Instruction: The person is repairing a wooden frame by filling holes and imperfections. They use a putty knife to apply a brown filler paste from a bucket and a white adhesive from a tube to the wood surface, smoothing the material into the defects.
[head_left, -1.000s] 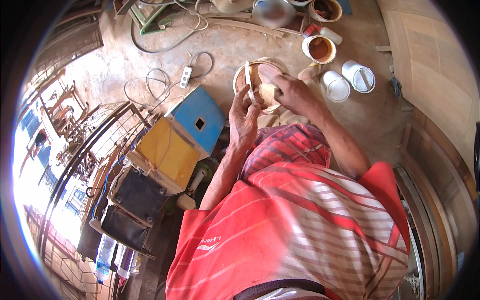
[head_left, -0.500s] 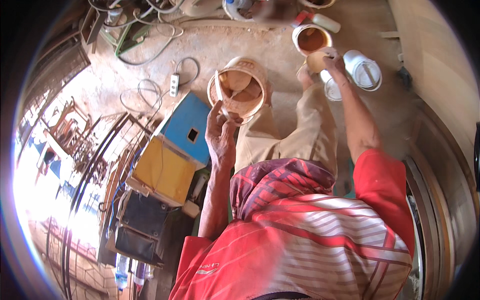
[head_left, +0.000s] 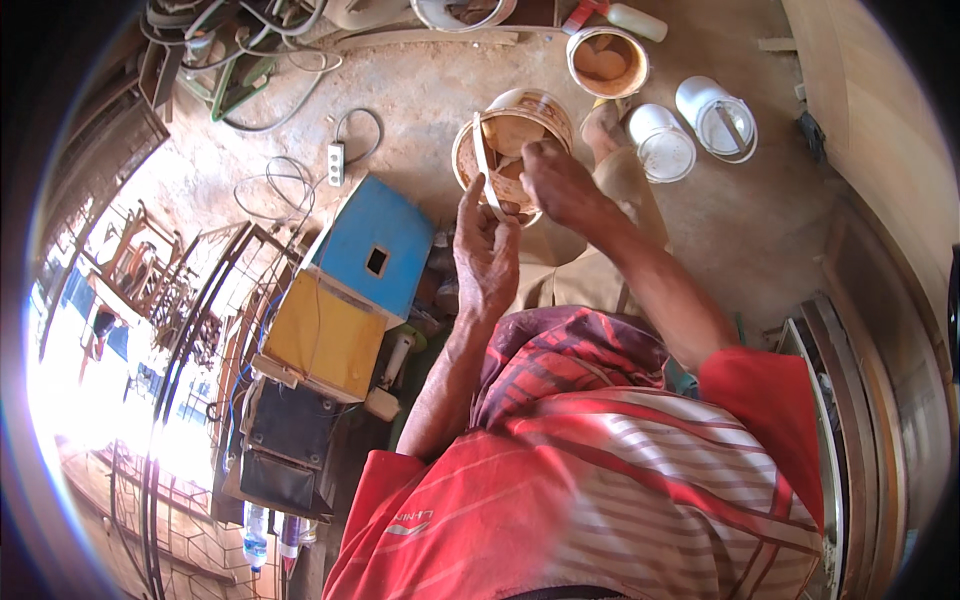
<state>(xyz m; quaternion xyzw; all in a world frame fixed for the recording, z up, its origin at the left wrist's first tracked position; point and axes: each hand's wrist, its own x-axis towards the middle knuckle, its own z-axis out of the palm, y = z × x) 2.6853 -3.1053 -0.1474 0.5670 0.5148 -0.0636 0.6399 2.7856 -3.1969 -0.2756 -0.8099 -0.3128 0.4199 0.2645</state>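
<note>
My left hand (head_left: 488, 240) is closed on the lower end of a flat white strip (head_left: 484, 150). The strip crosses the mouth of a stained bucket (head_left: 560, 105), which stands between my legs. Inside it lie a round tan piece (head_left: 512, 132) and reddish-brown matter. My right hand (head_left: 560, 180) reaches over the bucket's right side, fingers curled; what they hold, if anything, is hidden. Beyond my right foot stands a second white bucket (head_left: 575, 78) with round tan pieces (head_left: 603, 62) in brown contents.
Two white lidded buckets (head_left: 662, 155) (head_left: 715, 110) stand at the right. A white bottle with a red part (head_left: 637, 20) lies behind them. On the left are a blue and yellow box (head_left: 375, 250), a power strip (head_left: 336, 165) and loose cables. Boards lean at far right.
My right hand has moved left from the second bucket to the stained one and no longer shows a round tan piece. Round pieces now show in the second bucket. The stained bucket and left hand shifted right.
</note>
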